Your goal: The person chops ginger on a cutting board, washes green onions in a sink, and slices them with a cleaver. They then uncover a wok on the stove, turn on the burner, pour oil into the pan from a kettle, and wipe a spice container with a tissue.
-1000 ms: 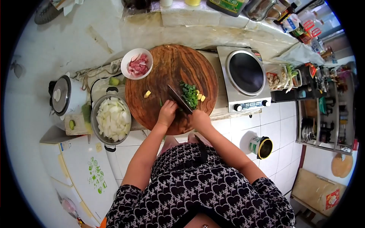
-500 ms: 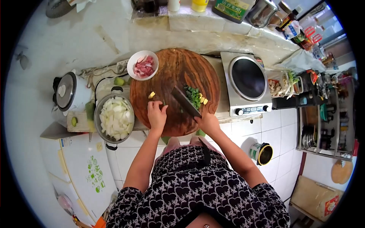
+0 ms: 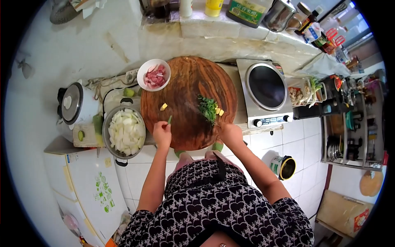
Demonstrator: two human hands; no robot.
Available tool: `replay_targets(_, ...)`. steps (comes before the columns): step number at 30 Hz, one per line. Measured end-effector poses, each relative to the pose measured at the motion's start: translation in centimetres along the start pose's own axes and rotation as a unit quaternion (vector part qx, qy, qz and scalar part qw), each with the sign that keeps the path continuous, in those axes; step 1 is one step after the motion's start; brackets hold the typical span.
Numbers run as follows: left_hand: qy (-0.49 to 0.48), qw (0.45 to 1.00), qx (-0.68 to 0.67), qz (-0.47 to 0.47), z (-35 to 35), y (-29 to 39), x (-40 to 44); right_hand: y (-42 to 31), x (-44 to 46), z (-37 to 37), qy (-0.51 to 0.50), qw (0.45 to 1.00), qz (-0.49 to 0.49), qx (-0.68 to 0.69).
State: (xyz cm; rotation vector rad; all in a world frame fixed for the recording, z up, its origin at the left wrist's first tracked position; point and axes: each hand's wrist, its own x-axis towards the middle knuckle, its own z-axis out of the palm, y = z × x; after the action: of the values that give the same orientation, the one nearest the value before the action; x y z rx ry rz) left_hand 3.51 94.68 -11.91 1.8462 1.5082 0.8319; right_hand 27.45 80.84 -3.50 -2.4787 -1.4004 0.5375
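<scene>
My left hand [image 3: 162, 132] pinches a small green piece [image 3: 170, 120] over the near left part of a round wooden chopping board [image 3: 185, 82]. At the board's near right edge, my right hand [image 3: 231, 134] is closed round the cleaver's handle; the blade is turned nearly edge-on and hard to make out. Just beyond it lies a pile of chopped greens [image 3: 207, 106], with a few yellow pieces [image 3: 219, 111] against its right side. Another yellow piece [image 3: 163, 106] sits alone beyond my left hand. A white bowl [image 3: 141, 78] of cut raw meat [image 3: 155, 77] rests at the board's far left.
Left of the board is a metal pot [image 3: 106, 131] full of white vegetable chunks [image 3: 126, 131]. A rice cooker [image 3: 84, 105] stands farther left. An induction cooker [image 3: 242, 82] is on the right, and bottles [image 3: 247, 12] line the back ledge. A bucket [image 3: 284, 166] stands on the floor.
My left hand has drawn slightly nearer to me and left, lifting the green piece. My right hand has turned the cleaver, so its broad dark blade no longer shows flat beside the greens.
</scene>
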Motion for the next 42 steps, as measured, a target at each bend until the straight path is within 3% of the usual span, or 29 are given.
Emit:
replay_targets(2,0.004,0.992,-0.084,-0.096,-0.6,-1.4,-0.1,0.0,-0.3,-0.1,0.074,0.988,-0.132,-0.018)
replay_targets(3,-0.001,0.968,-0.218,-0.127,-1.2,-0.4,0.2,0.0,-0.4,-0.2,0.073,0.989,-0.130,-0.018)
replay_targets(5,-0.033,0.927,-0.365,-0.076,-1.7,1.9,0.5,0.2,-0.1,-0.5,0.150,0.958,-0.219,-0.103)
replay_targets(7,-0.195,0.871,-0.446,-0.068,-1.9,5.3,0.7,0.6,0.2,-0.1,0.154,0.952,-0.236,-0.120)
replay_targets(9,-0.368,0.814,-0.440,-0.086,-1.3,8.4,0.7,0.1,0.2,-0.7,0.192,0.938,-0.270,-0.102)
replay_targets(11,-0.458,0.786,-0.410,-0.058,1.6,8.0,0.6,0.1,0.2,-0.1,0.184,0.937,-0.279,-0.097)
replay_targets(12,-0.447,0.793,-0.410,-0.060,2.3,8.5,0.8,-0.2,0.0,0.0,0.180,0.946,-0.260,-0.076)
replay_targets(14,-0.349,0.831,-0.401,-0.164,2.9,9.2,1.8,-0.9,-0.4,0.9,0.146,0.964,-0.216,-0.050)
replay_targets(17,-0.332,0.839,-0.414,-0.124,2.0,8.4,2.8,-0.9,-0.8,2.4,0.064,0.974,-0.218,0.014)
replay_targets(23,-0.345,0.858,-0.369,-0.090,-0.3,6.7,1.3,-1.1,-0.3,6.3,-0.003,0.973,-0.214,0.085)
replay_targets(28,-0.364,0.847,-0.374,-0.096,0.2,6.1,-1.0,-2.0,-0.5,5.8,0.000,0.978,-0.181,0.107)
replay_targets(31,-0.374,0.840,-0.373,-0.122,1.5,6.4,-2.2,-1.1,-0.8,6.6,0.040,0.968,-0.129,0.212)
replay_targets(33,-0.381,0.853,-0.348,-0.077,2.5,6.6,-2.7,-1.9,-2.0,4.6,0.009,0.944,-0.022,0.328)
replay_targets(34,-0.417,0.838,-0.347,-0.065,3.0,6.8,-3.1,-1.9,-2.6,4.3,0.015,0.918,-0.022,0.396)
replay_targets(35,-0.428,0.857,-0.286,-0.030,3.5,7.0,-3.3,-2.0,-3.1,4.4,0.062,0.892,-0.032,0.447)
replay_targets(37,-0.462,0.858,-0.224,0.022,4.5,8.7,-3.9,-2.0,-4.7,3.0,0.040,0.867,0.031,0.496)
replay_targets(39,-0.538,0.806,-0.243,-0.044,4.7,11.4,-4.7,-0.7,-6.3,2.9,0.123,0.891,0.051,0.433)
replay_targets(42,-0.590,0.771,-0.240,-0.016,6.9,13.1,-6.6,2.1,-9.6,1.8,0.220,0.871,0.115,0.424)
